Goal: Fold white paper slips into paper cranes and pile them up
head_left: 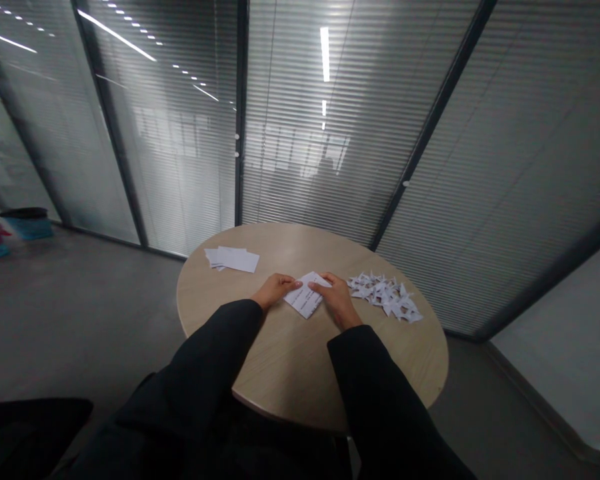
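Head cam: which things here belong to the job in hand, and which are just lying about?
Job in hand:
- left hand
- right hand
- folded white paper sheet
- loose white paper sheets
- pile of small folded paper figures

Just lying about:
- blue bin
- glass partition with blinds

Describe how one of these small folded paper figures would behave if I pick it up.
The folded paper figures are probably very light, as they look like thin white paper. Their sharp points may crush easily. Heaped loosely on the round table, they would likely slide and scatter when pushed.
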The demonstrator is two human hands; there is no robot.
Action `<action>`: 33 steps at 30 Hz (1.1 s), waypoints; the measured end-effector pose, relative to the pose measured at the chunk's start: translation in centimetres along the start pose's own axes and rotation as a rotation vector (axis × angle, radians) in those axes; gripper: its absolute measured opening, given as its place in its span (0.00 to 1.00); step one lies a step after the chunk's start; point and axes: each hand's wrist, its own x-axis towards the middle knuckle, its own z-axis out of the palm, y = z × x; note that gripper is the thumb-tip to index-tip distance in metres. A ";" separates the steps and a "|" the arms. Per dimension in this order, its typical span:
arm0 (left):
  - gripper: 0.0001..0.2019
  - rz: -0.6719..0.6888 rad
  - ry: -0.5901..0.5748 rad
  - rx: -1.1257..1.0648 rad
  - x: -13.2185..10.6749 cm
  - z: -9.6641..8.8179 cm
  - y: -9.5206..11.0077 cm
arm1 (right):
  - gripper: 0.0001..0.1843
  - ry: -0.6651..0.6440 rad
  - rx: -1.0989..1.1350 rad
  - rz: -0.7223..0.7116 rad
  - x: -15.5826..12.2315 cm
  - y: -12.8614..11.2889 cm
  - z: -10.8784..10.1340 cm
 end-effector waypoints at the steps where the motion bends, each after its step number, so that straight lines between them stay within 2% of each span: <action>1: 0.27 -0.013 0.000 -0.007 0.1 0.0 -0.1 | 0.22 0.017 0.009 -0.004 0.0 0.0 0.0; 19: 0.28 -0.061 -0.023 -0.298 -0.3 -0.2 1.1 | 0.28 0.148 0.093 0.008 0.3 -0.3 -0.7; 29: 0.32 -0.055 0.010 -0.363 0.6 -0.4 -0.2 | 0.28 0.157 0.064 0.001 0.4 -0.3 -0.9; 33: 0.30 -0.022 0.073 -0.366 0.8 -0.4 -0.6 | 0.29 0.158 0.086 -0.002 0.4 -0.2 -0.8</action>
